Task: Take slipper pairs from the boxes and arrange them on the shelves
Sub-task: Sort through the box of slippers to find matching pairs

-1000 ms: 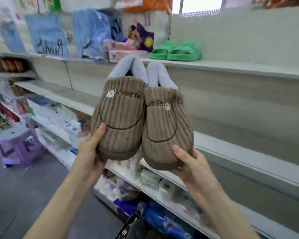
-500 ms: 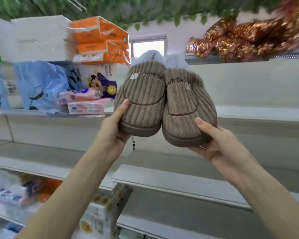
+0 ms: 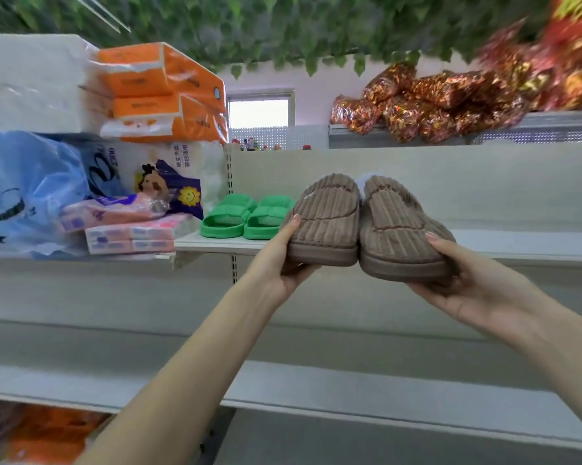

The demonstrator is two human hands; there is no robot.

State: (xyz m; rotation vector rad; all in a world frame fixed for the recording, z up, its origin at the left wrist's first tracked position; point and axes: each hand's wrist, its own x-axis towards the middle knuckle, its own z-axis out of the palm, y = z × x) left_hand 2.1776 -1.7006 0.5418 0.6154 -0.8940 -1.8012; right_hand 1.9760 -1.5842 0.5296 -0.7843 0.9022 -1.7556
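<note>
Two brown corduroy slippers are held side by side, toes towards me, at the front edge of the upper shelf [image 3: 518, 245]. My left hand [image 3: 283, 263] grips the left brown slipper [image 3: 326, 219] from below with the thumb on its top. My right hand [image 3: 460, 280] grips the right brown slipper [image 3: 397, 236] the same way. Their pale fleece lining shows between them at the back. A green slipper pair [image 3: 246, 218] stands on the same shelf just to the left of them.
Left of the green pair lie pink tissue packs [image 3: 132, 233], a blue bag [image 3: 24, 193] and orange tissue packs [image 3: 169, 92]. Shiny red packets [image 3: 434, 105] fill the top shelf. The lower shelf [image 3: 383, 401] runs below my arms.
The brown slippers have moved right and forward towards the upper shelf, tilting flatter. They now sit beside the green pair, which they hid half a second ago.
</note>
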